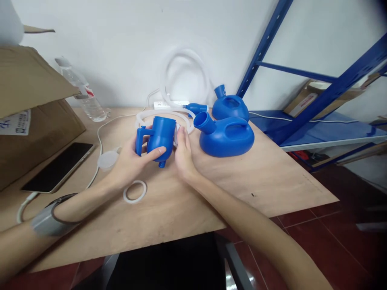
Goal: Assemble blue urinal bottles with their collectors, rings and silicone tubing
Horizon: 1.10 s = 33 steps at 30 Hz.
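Note:
My left hand (133, 155) is closed around a blue plastic cup (160, 137). The cup has a side handle, a wide mouth tilted upward and a small ribbed spout underneath. Against the cup's right side lies my right hand (183, 155), its fingers fairly straight and pointing up. A whitish piece (176, 136) shows between those fingers and the cup; its kind is unclear. On the table below my left hand rests a white ring (135, 191). To the right stands a blue handled urinal bottle (226, 137) with an angled open neck.
Behind stand a second blue bottle (231, 106), a coiled clear hose (186, 54) with a blue end piece (196, 108), and a power strip (171, 104). Leftward are a phone (59, 167), a translucent lid (108, 160), a water bottle (86, 96) and a cardboard box (39, 133). A blue shelf (317, 129) adjoins.

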Available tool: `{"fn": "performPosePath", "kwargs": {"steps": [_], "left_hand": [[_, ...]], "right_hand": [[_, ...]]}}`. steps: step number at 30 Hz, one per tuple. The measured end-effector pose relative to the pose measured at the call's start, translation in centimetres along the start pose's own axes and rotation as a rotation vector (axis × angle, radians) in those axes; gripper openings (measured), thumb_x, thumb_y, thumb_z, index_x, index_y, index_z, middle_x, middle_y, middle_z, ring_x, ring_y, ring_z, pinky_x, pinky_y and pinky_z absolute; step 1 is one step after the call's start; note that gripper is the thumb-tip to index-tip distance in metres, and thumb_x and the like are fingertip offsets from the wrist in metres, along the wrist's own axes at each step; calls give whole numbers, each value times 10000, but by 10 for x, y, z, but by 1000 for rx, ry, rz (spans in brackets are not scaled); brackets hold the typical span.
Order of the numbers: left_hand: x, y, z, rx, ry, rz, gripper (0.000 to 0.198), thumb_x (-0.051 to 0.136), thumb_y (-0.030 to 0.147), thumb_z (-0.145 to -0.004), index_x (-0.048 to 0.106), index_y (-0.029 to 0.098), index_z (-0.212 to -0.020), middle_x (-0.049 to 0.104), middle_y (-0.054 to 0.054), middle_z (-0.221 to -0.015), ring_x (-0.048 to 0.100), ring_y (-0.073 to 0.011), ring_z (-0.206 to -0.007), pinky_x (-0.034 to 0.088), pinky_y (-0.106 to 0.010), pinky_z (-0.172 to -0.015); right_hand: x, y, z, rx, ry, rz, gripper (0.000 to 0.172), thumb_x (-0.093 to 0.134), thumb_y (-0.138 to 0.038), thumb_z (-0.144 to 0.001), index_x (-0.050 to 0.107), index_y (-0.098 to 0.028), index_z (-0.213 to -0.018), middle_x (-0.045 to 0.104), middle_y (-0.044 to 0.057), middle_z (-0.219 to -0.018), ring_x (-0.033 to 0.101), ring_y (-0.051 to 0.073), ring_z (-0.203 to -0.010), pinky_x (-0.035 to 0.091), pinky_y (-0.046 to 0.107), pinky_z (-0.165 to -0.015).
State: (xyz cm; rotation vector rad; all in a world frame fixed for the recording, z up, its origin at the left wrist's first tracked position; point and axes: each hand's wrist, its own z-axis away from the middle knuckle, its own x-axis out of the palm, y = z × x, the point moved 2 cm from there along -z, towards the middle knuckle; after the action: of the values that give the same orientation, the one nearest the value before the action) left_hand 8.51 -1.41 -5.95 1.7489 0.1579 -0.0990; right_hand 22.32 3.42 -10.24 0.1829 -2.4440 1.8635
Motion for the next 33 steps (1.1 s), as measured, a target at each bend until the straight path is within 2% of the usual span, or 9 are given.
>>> {"fn": "performPosePath", "kwargs": {"steps": [5, 10, 13, 17, 20, 22, 25, 29, 33], "left_hand": [[-43, -4, 5, 52, 35, -242, 773, 895, 521, -696, 630, 260, -1374, 631, -110, -1470, 642, -392, -1300, 598, -523, -1037], [-64, -12, 10, 166, -8, -366, 821, 906, 496, -684, 599, 271, -1412, 715, -102, -1330, 698, -369, -1217, 590, -553, -1036], [-67, -11, 11, 220, -3, -319, 829, 924, 420, -673, 570, 269, -1407, 741, -106, -1317, 707, -358, -1228, 616, -529, -1011], [-64, -8, 16, 321, -5, -332, 580, 902, 375, -705, 672, 241, -1220, 724, -130, -1371, 692, -362, -1269, 591, -541, -1067], [-63, -11, 19, 325, 84, -230, 709, 937, 384, -671, 623, 232, -1287, 743, -135, -1330, 707, -352, -1243, 617, -520, -1027], [-64, -14, 19, 338, 127, -205, 694, 934, 404, -684, 623, 228, -1278, 763, -122, -1270, 734, -333, -1183, 640, -490, -975], [-66, -17, 18, 484, 111, -318, 564, 885, 387, -750, 648, 233, -1238, 760, -103, -1223, 742, -300, -1119, 638, -456, -941], [-65, -21, 20, 718, 57, -518, 539, 834, 337, -786, 612, 258, -1270, 697, -91, -1219, 703, -284, -1129, 610, -458, -959], [-61, -22, 25, 782, 41, -597, 496, 753, 362, -846, 579, 270, -1302, 649, -95, -1223, 689, -293, -1135, 607, -484, -953]], "right_hand": [[-12, -14, -7, -113, -147, -40, 666, 327, -727, -1038, 524, -262, -1472, 676, 97, -1383, 628, 259, -1318, 498, 483, -1126], [-10, -19, 3, -180, -338, 37, 663, 385, -709, -1036, 474, -288, -1541, 526, 96, -1589, 502, 270, -1468, 445, 475, -1193], [-9, -21, 11, -226, -348, 150, 633, 398, -665, -1054, 464, -284, -1556, 448, 86, -1653, 422, 263, -1528, 346, 468, -1273], [-8, -18, 16, -230, -379, 167, 637, 352, -661, -1067, 435, -277, -1569, 403, 82, -1685, 393, 265, -1550, 297, 481, -1305], [-6, -15, 19, -228, -339, 123, 616, 326, -676, -1068, 405, -318, -1563, 395, 60, -1686, 363, 251, -1568, 303, 491, -1305], [-5, -13, 22, -215, -321, 90, 595, 327, -678, -1068, 369, -350, -1562, 390, 50, -1681, 369, 242, -1563, 335, 497, -1290], [-4, -14, 26, -206, -328, 91, 553, 325, -654, -1078, 374, -354, -1540, 407, 50, -1659, 390, 238, -1544, 338, 499, -1287], [-4, -15, 29, -221, -353, 115, 533, 335, -636, -1083, 443, -321, -1498, 464, 66, -1612, 417, 256, -1516, 293, 511, -1302], [-1, -14, 34, -138, -409, 13, 465, 345, -594, -1094, 459, -327, -1457, 483, 64, -1588, 470, 258, -1476, 355, 508, -1262]]}}
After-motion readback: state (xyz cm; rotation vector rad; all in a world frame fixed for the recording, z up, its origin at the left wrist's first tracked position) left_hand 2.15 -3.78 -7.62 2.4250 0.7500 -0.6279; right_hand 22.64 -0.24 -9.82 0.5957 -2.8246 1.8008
